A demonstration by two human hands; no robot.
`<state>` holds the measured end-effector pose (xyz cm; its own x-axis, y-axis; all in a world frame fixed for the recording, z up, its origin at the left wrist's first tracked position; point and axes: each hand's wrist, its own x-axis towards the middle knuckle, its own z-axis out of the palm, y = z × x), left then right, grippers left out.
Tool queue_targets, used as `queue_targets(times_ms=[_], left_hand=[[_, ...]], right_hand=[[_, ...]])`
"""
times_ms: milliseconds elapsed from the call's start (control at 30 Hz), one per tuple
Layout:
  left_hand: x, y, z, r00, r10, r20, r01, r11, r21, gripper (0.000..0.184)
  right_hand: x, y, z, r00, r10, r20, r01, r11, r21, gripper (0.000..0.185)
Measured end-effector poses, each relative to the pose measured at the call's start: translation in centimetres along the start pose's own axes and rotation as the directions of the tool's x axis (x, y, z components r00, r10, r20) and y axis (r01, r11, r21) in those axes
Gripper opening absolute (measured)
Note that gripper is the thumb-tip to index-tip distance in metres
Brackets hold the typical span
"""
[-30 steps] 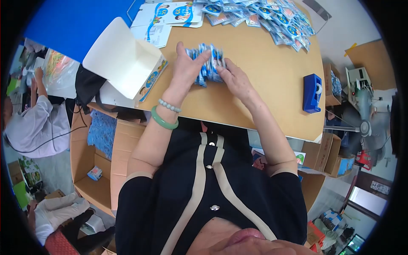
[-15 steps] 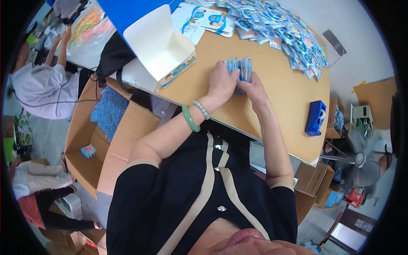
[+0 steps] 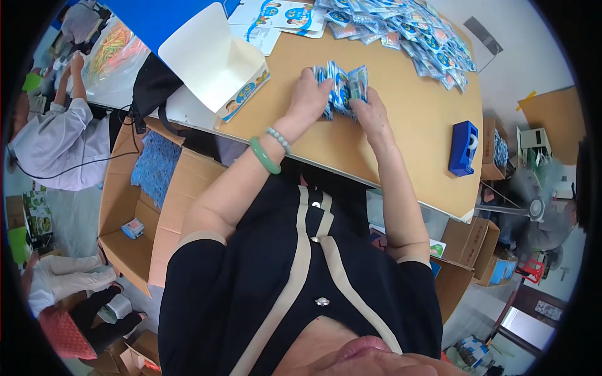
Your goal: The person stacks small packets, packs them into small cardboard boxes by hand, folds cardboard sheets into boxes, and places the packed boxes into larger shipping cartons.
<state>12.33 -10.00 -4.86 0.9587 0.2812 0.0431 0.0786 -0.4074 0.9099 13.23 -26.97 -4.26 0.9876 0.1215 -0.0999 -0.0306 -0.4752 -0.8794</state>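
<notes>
Several blue packets stand side by side in a row between my hands, above the tan tabletop. My left hand, with a green bangle and a beaded bracelet on its wrist, is closed round the left end of the row. At the right end, my right hand pinches packets that lean outward from the others. Left of my hands is an open white box with a printed front edge. A large heap of similar packets lies at the far side of the table.
Flat printed cartons lie at the far left of the table. A blue tape dispenser stands near the right edge. Below left is an open cardboard box with blue packets inside. Other people are at the left.
The row of packets, bunched together half a second ago, is now fanned apart at its right end, with my right hand farther from my left. The camera view has shifted.
</notes>
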Motion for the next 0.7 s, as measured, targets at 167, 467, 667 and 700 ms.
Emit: queue_targets(times_ms=[167, 467, 667, 700], left_hand=[[1.1, 1.3, -0.9, 0.978, -0.101, 0.182, 0.077, 0.988, 0.134, 0.057], [0.2, 3.2, 0.5, 0.984, -0.1, 0.15, 0.068, 0.977, 0.204, 0.059], [0.0, 1.7, 1.9, 0.989, -0.027, 0.143, 0.024, 0.999, 0.024, 0.055], [-0.2, 1.7, 1.6, 0.992, -0.021, 0.124, 0.023, 1.0, -0.017, 0.055]], right_hand=[[1.1, -1.1, -0.6, 1.0, -0.019, -0.019, 0.013, 0.963, -0.271, 0.035], [-0.9, -3.3, 0.7, 0.983, -0.126, -0.133, 0.024, 0.807, -0.59, 0.032], [1.0, 0.6, -1.3, 0.998, 0.06, -0.014, -0.06, 0.998, -0.008, 0.04], [0.8, 0.5, -1.5, 0.999, 0.042, 0.013, -0.042, 0.999, -0.007, 0.04]])
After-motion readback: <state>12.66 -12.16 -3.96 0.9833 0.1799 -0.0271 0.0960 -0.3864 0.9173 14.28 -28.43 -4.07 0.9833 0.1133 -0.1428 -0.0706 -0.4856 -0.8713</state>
